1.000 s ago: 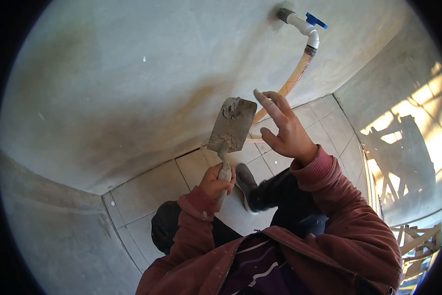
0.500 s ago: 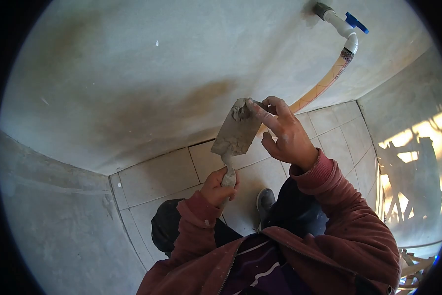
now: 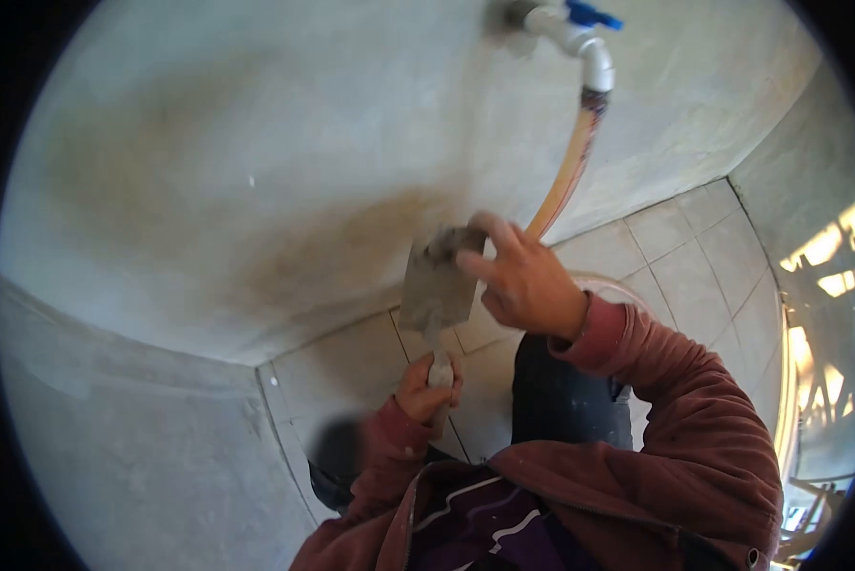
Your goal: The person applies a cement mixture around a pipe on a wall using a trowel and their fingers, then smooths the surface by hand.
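While left hand (image 3: 427,385) clenches trowel (image 3: 437,285) handle | right hand (image 3: 522,281) curled over blade-tip mortar (image 3: 446,243), grasp unclear | likely stiff blade, soft load; hold by handle.

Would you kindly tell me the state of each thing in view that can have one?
trowel: upright, blade up, mortar on it.
left hand: shut on the trowel's handle.
right hand: fingers at the blade's top end; grip blurred.
tap: hose fitted; open or closed, unclear.
hose: attached to tap, hanging down.
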Demonstrator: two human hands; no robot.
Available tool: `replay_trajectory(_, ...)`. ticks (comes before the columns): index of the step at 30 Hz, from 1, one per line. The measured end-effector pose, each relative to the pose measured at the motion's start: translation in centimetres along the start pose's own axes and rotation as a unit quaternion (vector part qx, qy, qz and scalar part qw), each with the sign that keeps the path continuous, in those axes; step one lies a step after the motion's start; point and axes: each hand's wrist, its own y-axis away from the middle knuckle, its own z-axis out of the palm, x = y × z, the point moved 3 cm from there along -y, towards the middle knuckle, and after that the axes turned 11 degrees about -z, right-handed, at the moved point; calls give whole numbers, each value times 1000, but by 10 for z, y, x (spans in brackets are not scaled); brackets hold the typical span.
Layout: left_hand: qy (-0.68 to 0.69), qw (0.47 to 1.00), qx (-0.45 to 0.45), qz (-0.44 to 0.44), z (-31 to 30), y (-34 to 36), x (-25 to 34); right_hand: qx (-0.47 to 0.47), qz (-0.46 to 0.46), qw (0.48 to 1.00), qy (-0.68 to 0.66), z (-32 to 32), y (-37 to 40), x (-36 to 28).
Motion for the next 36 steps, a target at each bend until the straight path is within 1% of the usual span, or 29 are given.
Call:
replay_trajectory(1, -7, 1000, 14, 9, -3, 1, -2, 30, -22, 999, -36, -10, 3, 0)
replay_trajectory(2, -14, 999, 27, 19, -6, 2, -6, 50, -23, 998, -30, -19, 9, 1)
replay_trajectory(4, 30, 998, 40, 43, -8, 9, -7, 97, -15, 971, -220, -33, 21, 12)
replay_trajectory(5, 48, 996, 69, 30, -9, 15, -7, 115, -19, 969, -217, -44, 22, 23)
replay_trajectory(6, 70, 992, 99, 18, -9, 19, -7, 184, -40, 953, -237, -60, 23, 35)
replay_trajectory(7, 58, 993, 103, 22, -8, 22, -7, 250, -61, 931, -258, -73, 26, 48)
replay_trajectory(8, 68, 989, 127, 20, -8, 26, -8, 260, -63, 928, -261, -79, 27, 64)
replay_trajectory(9, 80, 985, 152, 17, -6, 30, -8, 323, -50, 907, -266, -88, 28, 86)
replay_trajectory(10, 75, 984, 159, 15, -2, 33, -7, 383, -36, 882, -272, -95, 27, 107)
replay_trajectory(12, 98, 973, 206, 13, 6, 36, -4, 570, -95, 754, -313, -104, 5, 146)
replay_trajectory(14, 96, 969, 228, 19, 16, 34, 0, 632, -128, 684, -340, -115, -27, 176)
replay_trajectory(15, 98, 965, 243, 22, 20, 35, 0, 641, -148, 651, -380, -116, -48, 188)
replay_trajectory(16, 92, 962, 255, 22, 25, 36, 1, 646, -147, 641, -388, -109, -51, 193)
replay_trajectory(18, 68, 953, 293, 21, 32, 35, 6, 651, -172, 689, -268, -97, -60, 200)
replay_trajectory(19, 66, 949, 308, 22, 39, 32, 11, 693, -182, 640, -279, -96, -59, 205)
replay_trajectory(20, 61, 943, 327, 28, 48, 29, 16, 693, -177, 633, -294, -96, -56, 213)
replay_trajectory(22, 59, 932, 357, 30, 68, 27, 18, 674, -215, 679, -197, -97, -44, 221)
replay_trajectory(23, 52, 929, 363, 52, 71, 22, 19, 674, -215, 676, -205, -92, -36, 229)
replay_trajectory(25, 63, 924, 364, 100, 68, 11, 13, 643, -232, 696, -221, -73, -28, 236)
replay_trajectory(26, 67, 923, 364, 107, 65, 5, 8, 641, -239, 695, -222, -61, -21, 240)
replay_trajectory(28, 62, 913, 381, 134, 77, -6, 12, 598, -217, 738, -226, -55, -2, 253)
replay_trajectory(29, 41, 914, 372, 155, 75, -13, 10, 598, -222, 736, -227, -49, -1, 259)
replay_trajectory(30, 43, 913, 374, 157, 72, -18, 3, 630, -213, 719, -203, -43, 0, 263)
replay_trajectory(31, 49, 910, 370, 183, 69, -21, -2, 664, -201, 698, -175, -41, 3, 269)
replay_trajectory(32, 57, 907, 362, 208, 64, -26, -5, 665, -202, 698, -172, -43, 3, 273)
replay_trajectory(33, 59, 908, 360, 206, 61, -28, -8, 647, -194, 724, -139, -48, 5, 272)
replay_trajectory(34, 93, 901, 365, 213, 59, -28, -10, 628, -185, 748, -105, -54, 4, 270)
replay_trajectory(35, 130, 893, 371, 218, 59, -25, -14, 625, -181, 752, -104, -55, 1, 266)
replay_trajectory(36, 132, 895, 370, 212, 61, -25, -15, 625, -177, 752, -116, -56, -3, 266)
